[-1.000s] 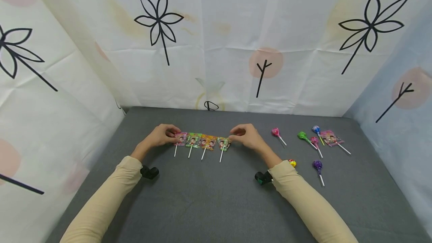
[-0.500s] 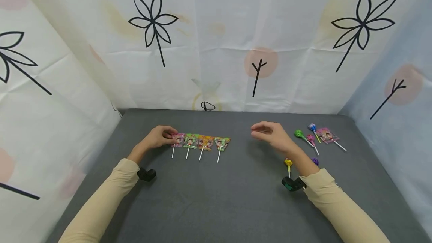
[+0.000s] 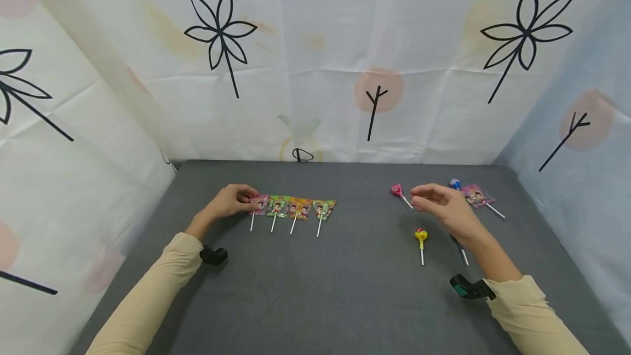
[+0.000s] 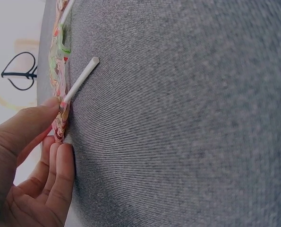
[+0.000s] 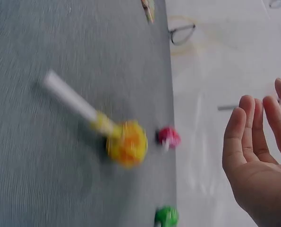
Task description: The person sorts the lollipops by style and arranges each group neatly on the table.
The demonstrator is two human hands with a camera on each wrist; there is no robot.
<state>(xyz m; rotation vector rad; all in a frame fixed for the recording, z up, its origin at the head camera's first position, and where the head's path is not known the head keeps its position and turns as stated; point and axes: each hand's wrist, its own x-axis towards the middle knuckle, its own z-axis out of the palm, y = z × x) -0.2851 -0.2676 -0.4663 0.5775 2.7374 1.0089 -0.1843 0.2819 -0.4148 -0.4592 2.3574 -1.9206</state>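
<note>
My left hand point(image 3: 233, 200) pinches the wrapper of a pink flat-packed lollipop point(image 3: 260, 203) at the row's left end. Its thumb point(image 4: 34, 118) lies on the wrapper near the white stick. Beside it lie a green-wrapped lollipop point(image 3: 278, 206), an orange-wrapped lollipop point(image 3: 299, 208) and another green-wrapped lollipop point(image 3: 323, 209), sticks toward me. Over the table's right side hovers my right hand point(image 3: 451, 212), fingers loosely bent, holding nothing. Closest to it are a pink ball lollipop point(image 3: 396, 190) and a yellow ball lollipop point(image 3: 420, 235).
Beyond the right hand lie a blue ball lollipop point(image 3: 454, 183) and a pink flat-packed lollipop point(image 3: 475, 196). Under the forearm, a further lollipop is mostly hidden. A green ball lollipop point(image 5: 166, 216) shows in the right wrist view. Printed cloth point(image 3: 315, 108) hangs behind the grey table point(image 3: 305, 300).
My right hand has left the right end of the row and moved right, toward the loose lollipops. The left hand stays on the pink flat-packed lollipop; the row looks unchanged.
</note>
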